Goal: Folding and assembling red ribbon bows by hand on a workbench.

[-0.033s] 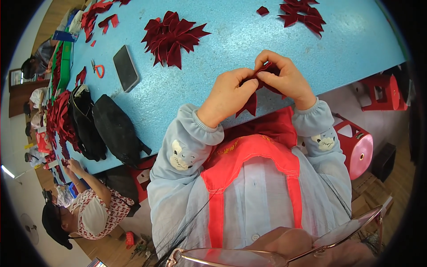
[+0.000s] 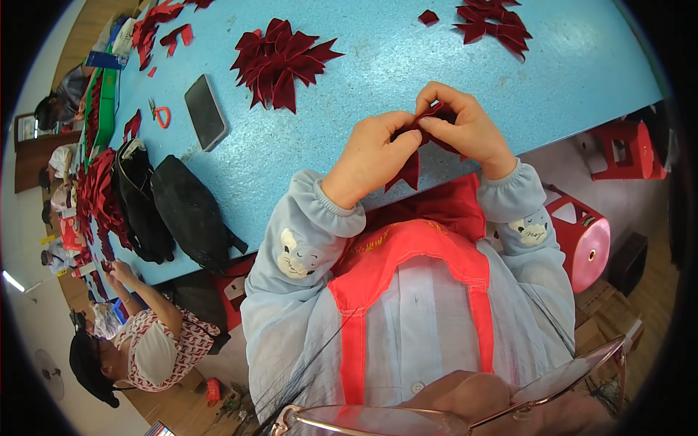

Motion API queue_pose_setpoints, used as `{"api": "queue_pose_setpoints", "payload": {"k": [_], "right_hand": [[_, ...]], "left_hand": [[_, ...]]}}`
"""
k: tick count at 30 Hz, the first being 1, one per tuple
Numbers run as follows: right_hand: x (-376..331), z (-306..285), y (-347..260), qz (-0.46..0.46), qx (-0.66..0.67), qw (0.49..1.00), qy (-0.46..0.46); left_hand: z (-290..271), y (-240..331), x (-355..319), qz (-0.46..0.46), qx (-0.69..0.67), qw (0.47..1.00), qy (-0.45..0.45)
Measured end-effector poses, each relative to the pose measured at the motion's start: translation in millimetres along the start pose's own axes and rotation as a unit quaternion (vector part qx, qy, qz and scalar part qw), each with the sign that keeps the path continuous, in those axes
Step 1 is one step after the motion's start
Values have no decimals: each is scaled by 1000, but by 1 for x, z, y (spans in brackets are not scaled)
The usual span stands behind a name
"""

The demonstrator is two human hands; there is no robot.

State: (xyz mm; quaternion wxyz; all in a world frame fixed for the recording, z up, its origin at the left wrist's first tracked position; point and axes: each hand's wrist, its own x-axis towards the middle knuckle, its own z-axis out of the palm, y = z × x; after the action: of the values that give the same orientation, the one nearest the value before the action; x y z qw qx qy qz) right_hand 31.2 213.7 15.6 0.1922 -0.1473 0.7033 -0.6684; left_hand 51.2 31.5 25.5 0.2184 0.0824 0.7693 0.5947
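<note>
Between my two hands is a dark red velvet ribbon bow [image 2: 406,173], held just above the near edge of the blue table. My left hand [image 2: 376,154] pinches its left part with thumb and forefinger. The thumb and bent forefinger of my right hand [image 2: 469,129] grip the loop at the upper right. A pointed, notched tail hangs below my left fingers; the fingers hide most of the bow's middle. Farther off on the table lies a pile of finished-looking red bows [image 2: 280,64], and a second group of bows [image 2: 496,27] lies at the far right.
A phone [image 2: 206,112], small orange-handled snips [image 2: 161,114] and two black pouches [image 2: 190,211] lie on the blue table [image 2: 378,65] to the left. A green tray [image 2: 106,109] stands beyond. Red stools [image 2: 582,240] are at the right. Another person [image 2: 153,341] works at the left.
</note>
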Motion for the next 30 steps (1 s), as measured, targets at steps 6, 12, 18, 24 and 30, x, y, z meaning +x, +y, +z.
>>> {"api": "queue_pose_setpoints", "payload": {"k": [6,12,18,24,30], "right_hand": [[2,7,13,-72,-5,997,39],[3,7,11,-3,54,995,82],[1,0,7,52,167,980,92],[1,-7,28,14,166,982,89],[6,-7,32,-40,248,961,119]], "left_hand": [[4,8,-2,13,49,999,11],[11,17,-3,32,31,997,55],[1,-6,11,46,-102,991,78],[-4,-16,21,46,-114,984,130],[-12,-27,17,30,-302,924,234]]}}
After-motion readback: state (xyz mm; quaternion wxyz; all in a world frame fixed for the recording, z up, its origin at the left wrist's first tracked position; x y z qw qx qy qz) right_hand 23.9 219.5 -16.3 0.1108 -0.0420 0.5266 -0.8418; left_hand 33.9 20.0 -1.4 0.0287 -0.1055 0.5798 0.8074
